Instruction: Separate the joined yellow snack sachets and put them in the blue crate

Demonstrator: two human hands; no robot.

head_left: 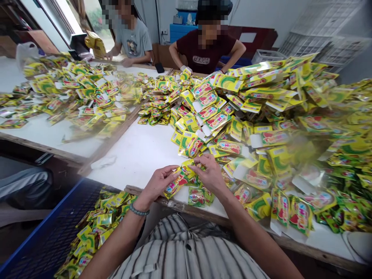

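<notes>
Gripping a small stack of packets at the counter edge, left hand and right hand fingers are clamped; loose ones could probably be dropped into the blue crate below.

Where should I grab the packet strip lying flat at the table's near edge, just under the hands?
Probably by the packet strip's near end, the part closest to the table edge. Come from the near side, low: it lies flat, so a top pinch has little to bite. The left hand and right hand, holding another strip, crowd it from above.
</notes>
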